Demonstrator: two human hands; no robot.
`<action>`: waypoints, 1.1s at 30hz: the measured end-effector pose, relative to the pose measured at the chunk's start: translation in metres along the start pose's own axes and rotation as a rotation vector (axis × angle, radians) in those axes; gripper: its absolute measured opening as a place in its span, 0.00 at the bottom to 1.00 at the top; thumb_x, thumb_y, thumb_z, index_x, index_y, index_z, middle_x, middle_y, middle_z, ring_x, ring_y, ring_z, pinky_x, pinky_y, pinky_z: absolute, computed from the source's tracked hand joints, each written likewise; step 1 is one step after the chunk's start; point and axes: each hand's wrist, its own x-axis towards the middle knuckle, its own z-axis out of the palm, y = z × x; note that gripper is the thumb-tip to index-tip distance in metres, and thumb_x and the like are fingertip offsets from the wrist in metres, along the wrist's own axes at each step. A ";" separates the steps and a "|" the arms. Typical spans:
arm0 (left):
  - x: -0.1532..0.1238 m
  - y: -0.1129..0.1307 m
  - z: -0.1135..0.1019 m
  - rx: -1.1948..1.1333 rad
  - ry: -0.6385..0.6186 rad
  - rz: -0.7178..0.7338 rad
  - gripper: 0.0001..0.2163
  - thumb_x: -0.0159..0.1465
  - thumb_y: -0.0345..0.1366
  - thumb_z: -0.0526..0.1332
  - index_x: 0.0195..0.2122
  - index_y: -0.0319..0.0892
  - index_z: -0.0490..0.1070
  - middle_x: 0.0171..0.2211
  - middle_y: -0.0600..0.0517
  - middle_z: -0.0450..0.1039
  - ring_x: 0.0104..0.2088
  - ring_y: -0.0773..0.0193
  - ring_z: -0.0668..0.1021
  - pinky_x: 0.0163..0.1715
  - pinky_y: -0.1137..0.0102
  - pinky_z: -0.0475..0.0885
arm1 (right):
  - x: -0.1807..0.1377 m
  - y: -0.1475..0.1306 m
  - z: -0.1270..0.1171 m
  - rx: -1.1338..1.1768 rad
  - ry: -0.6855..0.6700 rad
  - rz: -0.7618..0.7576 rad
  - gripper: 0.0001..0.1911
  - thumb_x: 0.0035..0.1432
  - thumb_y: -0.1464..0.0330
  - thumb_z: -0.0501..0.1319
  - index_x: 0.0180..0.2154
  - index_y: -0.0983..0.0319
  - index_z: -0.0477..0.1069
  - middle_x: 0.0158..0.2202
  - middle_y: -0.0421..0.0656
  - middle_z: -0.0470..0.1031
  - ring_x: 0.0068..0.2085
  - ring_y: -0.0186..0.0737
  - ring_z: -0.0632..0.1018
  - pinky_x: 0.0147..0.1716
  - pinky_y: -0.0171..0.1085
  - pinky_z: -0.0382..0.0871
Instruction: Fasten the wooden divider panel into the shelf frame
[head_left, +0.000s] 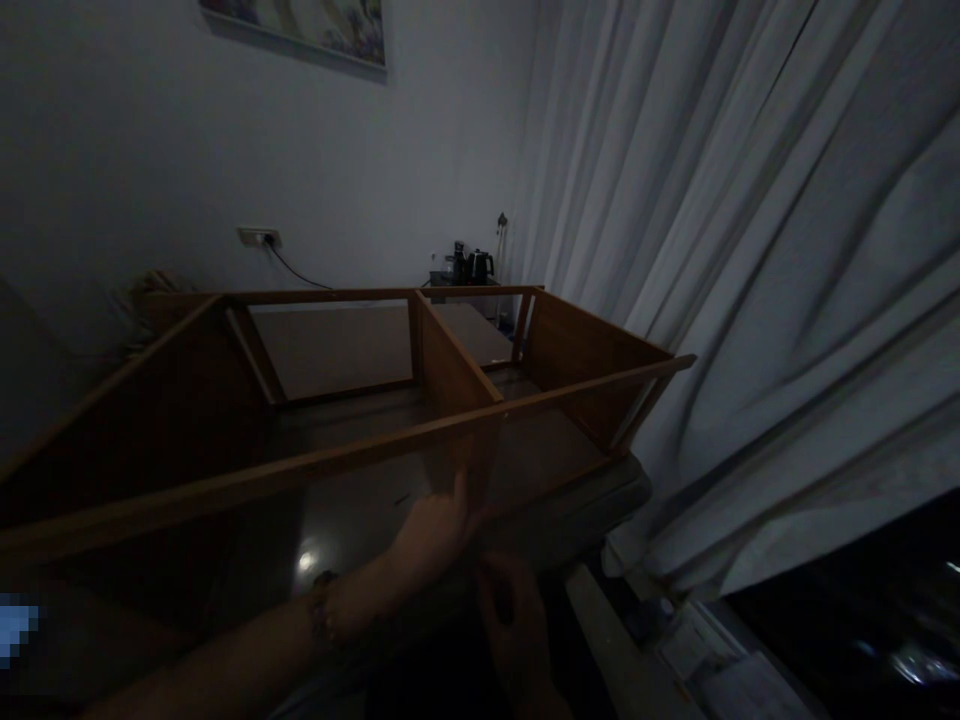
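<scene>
A brown wooden shelf frame [322, 462] lies on its side across the view, with a divider panel [454, 345] at its middle. My left hand [439, 525], a beaded bracelet on its wrist, is at the near lower end of the divider. Its thumb points up along the wood and its other fingers curl round the lower edge, partly lost in shadow. Just below and to the right, my right hand [514, 610] has thumb and fingers curled together in a pinch. Darkness hides whatever is between those fingertips.
Beneath the frame is a dark cushioned surface [626, 485]. White curtains [720, 250] hang close on the right. A black kettle [480, 265] stands by the far wall, near a wall socket [259, 237] with a plugged-in cord. Papers [694, 640] lie at lower right.
</scene>
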 end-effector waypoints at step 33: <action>-0.007 0.005 -0.015 -0.044 -0.009 0.041 0.24 0.63 0.45 0.38 0.53 0.30 0.46 0.31 0.40 0.73 0.27 0.62 0.76 0.27 0.71 0.67 | 0.005 0.002 -0.009 0.324 -0.044 0.337 0.15 0.56 0.65 0.55 0.45 0.62 0.62 0.26 0.40 0.75 0.28 0.36 0.76 0.25 0.30 0.68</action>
